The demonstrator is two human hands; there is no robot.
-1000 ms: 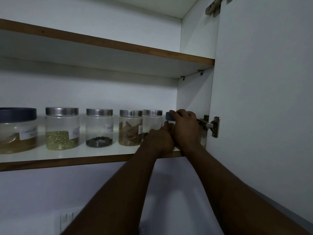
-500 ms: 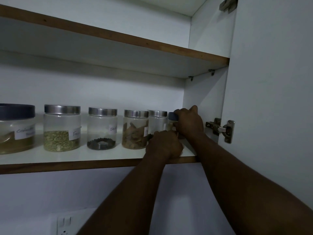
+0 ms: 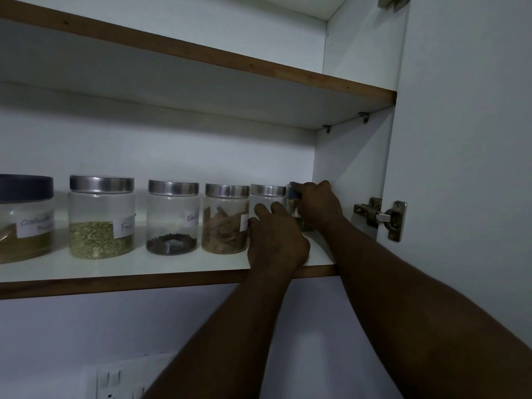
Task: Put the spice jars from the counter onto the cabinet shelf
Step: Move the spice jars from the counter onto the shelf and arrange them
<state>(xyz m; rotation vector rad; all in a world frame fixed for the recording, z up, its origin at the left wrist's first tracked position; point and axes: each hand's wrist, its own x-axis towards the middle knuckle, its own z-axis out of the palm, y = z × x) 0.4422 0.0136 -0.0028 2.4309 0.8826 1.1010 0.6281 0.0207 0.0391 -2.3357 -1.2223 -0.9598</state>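
Right hand (image 3: 316, 207) apparently around blue-lidded jar (image 3: 293, 194)

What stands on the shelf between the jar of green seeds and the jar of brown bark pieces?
In the head view, one steel-lidded jar stands there, holding a few dark grains, its label starting "Bla".

Dim light fills a white cabinet (image 3: 172, 145) with a brown-edged upper shelf (image 3: 201, 57), its open door (image 3: 466, 139) on a metal hinge (image 3: 380, 218) at right, above a pale wall (image 3: 86, 326) with a switch plate (image 3: 121, 381).
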